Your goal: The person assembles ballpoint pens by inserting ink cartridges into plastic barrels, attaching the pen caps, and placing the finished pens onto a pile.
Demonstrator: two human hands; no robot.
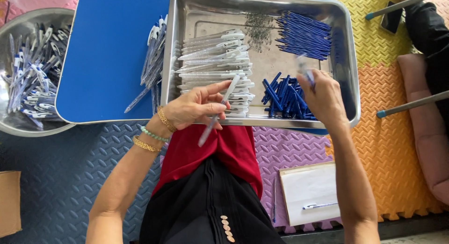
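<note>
Pen barrel (pixel 216 114) pinched in left hand (pixel 194 107), just over the near rim of the metal tray (pixel 346 61). Right hand (pixel 322 94) closed on a small blurry part, hard to tell which. Best held steady, tips lined up. Nearby: white barrels (pixel 213 61), blue caps (pixel 283 96), blue refills (pixel 304 33), springs (pixel 258 28), bowl of pens (pixel 28 75). Nothing in the way.

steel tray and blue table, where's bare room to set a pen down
Free: the blue table left of the loose pen pile, and the tray strip along its far edge. Crowded: clear barrels, blue refills and blue caps fill the rest.
</note>
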